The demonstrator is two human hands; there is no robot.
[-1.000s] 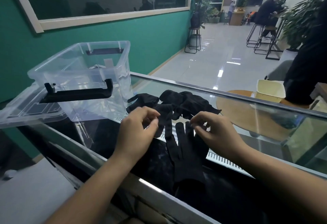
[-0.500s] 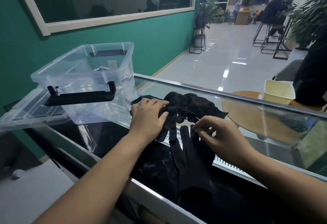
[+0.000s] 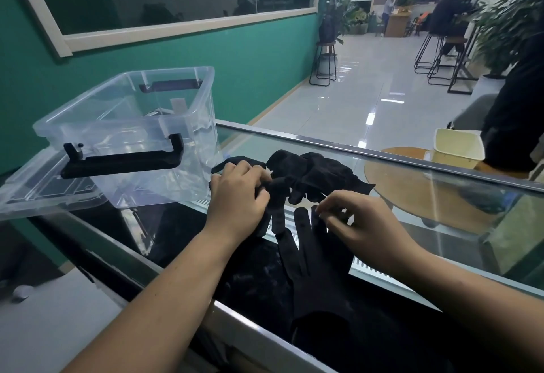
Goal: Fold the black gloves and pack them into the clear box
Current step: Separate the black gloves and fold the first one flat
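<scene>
The left hand (image 3: pixel 238 193) has slid forward in the last second and now curls round a glove (image 3: pixel 278 202) at the near-left edge of the pile (image 3: pixel 318 169). Left of that hand, the clear box (image 3: pixel 194 163) stands open-topped on its lid (image 3: pixel 29 193). Every glove in view lies outside it on the glass bench (image 3: pixel 441 243). A green wall (image 3: pixel 176 57) rises behind the box, with tiled floor and stools (image 3: pixel 323 63) far ahead. Between the forearms a flat glove (image 3: pixel 318 272) lies cuff toward the person. The right hand (image 3: pixel 359 222) pinches one of its fingertips. Beyond that hand is a cream tub (image 3: pixel 459 146).
</scene>
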